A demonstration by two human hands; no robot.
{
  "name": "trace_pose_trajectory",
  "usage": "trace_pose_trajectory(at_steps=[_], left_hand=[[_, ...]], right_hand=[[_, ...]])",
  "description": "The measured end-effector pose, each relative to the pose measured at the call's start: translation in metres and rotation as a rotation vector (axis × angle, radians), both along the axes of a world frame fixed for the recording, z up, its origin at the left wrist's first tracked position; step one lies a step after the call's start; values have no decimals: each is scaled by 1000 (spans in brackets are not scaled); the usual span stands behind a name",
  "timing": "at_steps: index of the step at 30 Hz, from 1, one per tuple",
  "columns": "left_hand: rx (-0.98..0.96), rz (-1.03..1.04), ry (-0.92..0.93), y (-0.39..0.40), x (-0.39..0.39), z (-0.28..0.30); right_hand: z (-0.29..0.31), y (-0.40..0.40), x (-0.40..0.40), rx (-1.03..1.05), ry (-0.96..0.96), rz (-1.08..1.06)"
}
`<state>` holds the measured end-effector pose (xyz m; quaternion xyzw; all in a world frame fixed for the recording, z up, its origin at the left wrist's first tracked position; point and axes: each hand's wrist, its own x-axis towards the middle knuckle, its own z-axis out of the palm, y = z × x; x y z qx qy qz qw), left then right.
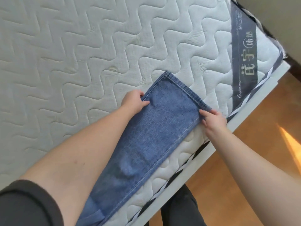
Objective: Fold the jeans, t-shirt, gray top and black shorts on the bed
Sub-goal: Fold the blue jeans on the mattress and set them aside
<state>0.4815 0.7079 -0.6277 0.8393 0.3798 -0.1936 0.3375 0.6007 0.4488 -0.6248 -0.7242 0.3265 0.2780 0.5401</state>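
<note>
From the head view, the jeans (156,128) are medium-blue denim with lighter stitching along the side seam and a double-stitched hem at the far end, and there's a slightly faded, paler patch partway down the leg. They're laid out long and flat along the near edge of the bed (81,54), running diagonally from the bottom left up toward the middle, with the hem end lying furthest from the person. The left hand (134,101) pinches the left edge of the leg just below the hem, thumb on top of the fabric and fingers curled round the edge. The right hand (211,120) grips the opposite edge at the hem corner, fingertips curled onto the denim. So both hands are closed on the jeans, one on each side of the leg. The mattress top is white with a wavy quilted pattern, and a dark gray band (244,51) crosses its far right corner with large pale Chinese characters on it, plus a small cursive line that looks like "Comfort sleep", though it's a bit blurry. Black-and-white striped trim (184,168) runs along the mattress side, above a white frame and a wooden floor (244,160).
</note>
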Motion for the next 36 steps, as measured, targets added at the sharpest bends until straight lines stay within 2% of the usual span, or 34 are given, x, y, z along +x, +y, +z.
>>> trace_pose_trajectory(at_steps=[3, 7, 9, 14, 19, 23, 28, 31, 34, 36], left_hand=[[-4, 85, -95, 1, 13, -2], [19, 1, -157, 0, 22, 4], [43, -7, -211, 0, 15, 10], [27, 46, -284, -9, -47, 30], [31, 168, -288, -17, -157, 53], [80, 300, -233, -22, -271, 63], [217, 571, -146, -29, -429, 71], [308, 640, -11, -39, -514, 73], [217, 668, 132, -53, -571, 69], [181, 664, 198, -60, -593, 63]], right_hand=[[3, -3, 5, -122, -55, 169], [16, -8, -16, -395, -342, 428], [23, -10, -35, -413, -427, 497], [33, -2, -93, -254, -368, 660], [42, 32, -164, -104, -296, 919], [49, 62, -236, -15, -271, 1205], [57, 91, -338, 56, -242, 1543], [63, 102, -399, 104, -267, 1712], [66, 109, -453, 100, -248, 1845], [67, 113, -487, 90, -196, 1858]])
